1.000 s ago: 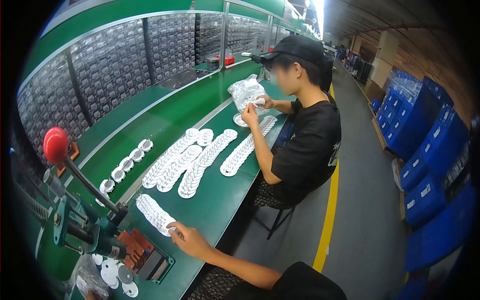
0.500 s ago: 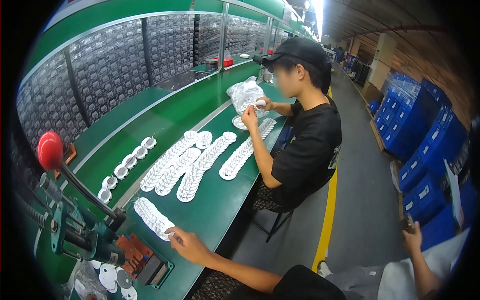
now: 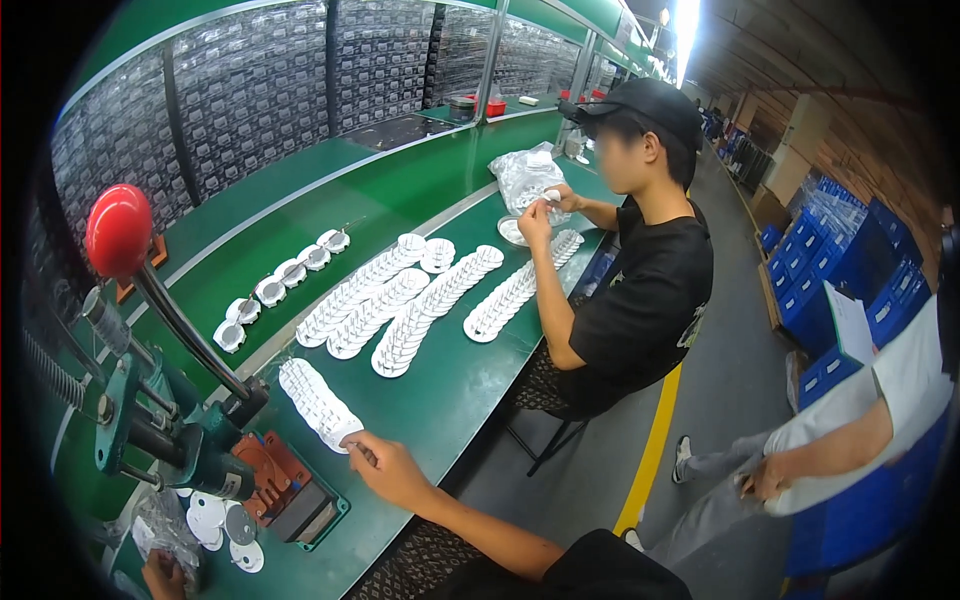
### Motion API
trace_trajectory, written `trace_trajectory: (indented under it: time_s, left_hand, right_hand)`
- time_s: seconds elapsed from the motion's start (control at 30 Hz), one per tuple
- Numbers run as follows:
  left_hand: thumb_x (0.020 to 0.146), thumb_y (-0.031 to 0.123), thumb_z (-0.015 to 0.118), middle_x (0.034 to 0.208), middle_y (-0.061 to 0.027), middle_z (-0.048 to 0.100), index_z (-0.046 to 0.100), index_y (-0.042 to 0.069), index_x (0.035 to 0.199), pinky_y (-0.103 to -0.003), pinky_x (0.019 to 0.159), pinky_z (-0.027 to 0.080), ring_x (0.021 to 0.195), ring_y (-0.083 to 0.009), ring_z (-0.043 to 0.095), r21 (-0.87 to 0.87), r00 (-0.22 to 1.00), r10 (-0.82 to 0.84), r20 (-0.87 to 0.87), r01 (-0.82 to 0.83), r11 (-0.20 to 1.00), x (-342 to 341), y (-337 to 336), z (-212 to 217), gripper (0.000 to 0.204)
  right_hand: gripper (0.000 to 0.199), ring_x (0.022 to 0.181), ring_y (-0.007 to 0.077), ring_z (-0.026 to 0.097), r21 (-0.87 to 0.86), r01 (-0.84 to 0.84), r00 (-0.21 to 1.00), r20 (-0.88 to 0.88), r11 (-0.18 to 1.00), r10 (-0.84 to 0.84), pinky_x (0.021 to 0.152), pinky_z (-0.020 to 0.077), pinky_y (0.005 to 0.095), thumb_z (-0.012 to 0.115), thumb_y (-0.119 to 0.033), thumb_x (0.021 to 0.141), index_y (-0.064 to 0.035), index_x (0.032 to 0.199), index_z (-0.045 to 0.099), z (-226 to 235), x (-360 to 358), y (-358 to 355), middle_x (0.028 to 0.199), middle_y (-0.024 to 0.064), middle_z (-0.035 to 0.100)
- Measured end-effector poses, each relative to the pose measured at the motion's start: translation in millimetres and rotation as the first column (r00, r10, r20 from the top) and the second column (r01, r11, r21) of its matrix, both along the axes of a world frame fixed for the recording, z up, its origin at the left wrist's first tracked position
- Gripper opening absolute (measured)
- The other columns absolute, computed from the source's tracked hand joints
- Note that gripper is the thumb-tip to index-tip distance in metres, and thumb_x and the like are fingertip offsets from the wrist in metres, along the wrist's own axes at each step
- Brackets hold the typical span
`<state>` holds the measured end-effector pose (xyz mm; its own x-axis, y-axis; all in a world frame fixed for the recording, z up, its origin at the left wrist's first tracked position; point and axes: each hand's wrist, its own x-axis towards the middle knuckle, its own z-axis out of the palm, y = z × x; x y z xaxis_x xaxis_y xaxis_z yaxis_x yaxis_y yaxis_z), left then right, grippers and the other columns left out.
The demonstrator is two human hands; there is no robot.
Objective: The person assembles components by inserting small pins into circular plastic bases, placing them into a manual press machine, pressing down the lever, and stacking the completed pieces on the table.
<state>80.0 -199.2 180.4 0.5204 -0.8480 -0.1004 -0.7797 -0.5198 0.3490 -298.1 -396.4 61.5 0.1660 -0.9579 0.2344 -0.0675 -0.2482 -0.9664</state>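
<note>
My right hand (image 3: 388,472) is at the near end of a row of overlapping white round plastic pieces (image 3: 312,395). Its thumb and forefinger close on the rim of the nearest white round piece (image 3: 347,436). At the lower left edge, my left hand (image 3: 163,576) has its fingers curled beside a clear plastic bag (image 3: 165,525); what they hold, if anything, is hidden. Flat white and grey discs (image 3: 207,515) lie between that bag and a hand press (image 3: 185,450), which has a red ball (image 3: 119,230) on its lever and a brown fixture (image 3: 272,475) at its base.
Several longer rows of white round pieces (image 3: 430,312) lie farther along the green bench (image 3: 440,415). White rings (image 3: 270,290) line the back ledge. A seated co-worker (image 3: 640,270) handles a small white part by a plastic bag (image 3: 522,178). Another person (image 3: 850,440) stands right, near blue crates (image 3: 815,265).
My view has shifted, and my left hand now shows at the lower left. My right fingers remain at the row's near end. The person at the right has come further into view.
</note>
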Motion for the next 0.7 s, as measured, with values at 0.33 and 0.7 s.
trace_trajectory:
  time_s: [0.33, 0.7]
  left_hand:
    - [0.09, 0.026, 0.063, 0.099, -0.0235, 0.068, 0.062, -0.007, 0.114, -0.04, 0.081, 0.05, 0.085, -0.0313, 0.064, -0.076, 0.997, -0.013, 0.076, 0.019, 0.997, 18, 1, -7, 0.041]
    - [0.093, 0.016, 0.059, 0.102, -0.0205, 0.068, 0.062, -0.008, 0.114, -0.039, 0.081, 0.049, 0.086, -0.028, 0.061, -0.237, 0.99, -0.123, -0.069, 0.103, 0.966, 13, 4, -7, 0.032]
  right_hand:
    - [0.016, 0.064, 0.0097, 0.058, 0.024, -0.05, 0.996, -0.077, 0.998, 0.051, 0.059, 0.0468, 0.0253, 0.054, -0.009, 0.095, -0.0002, 0.106, 0.06, 2, -1, 0, 0.076, 0.0053, 0.064]
    - [0.017, 0.065, 0.0107, 0.06, 0.036, -0.028, 0.996, -0.088, 0.999, 0.031, 0.061, 0.0478, 0.0258, 0.055, -0.011, 0.094, 0.0002, 0.105, 0.061, 4, -4, 0, 0.077, 0.0072, 0.066]
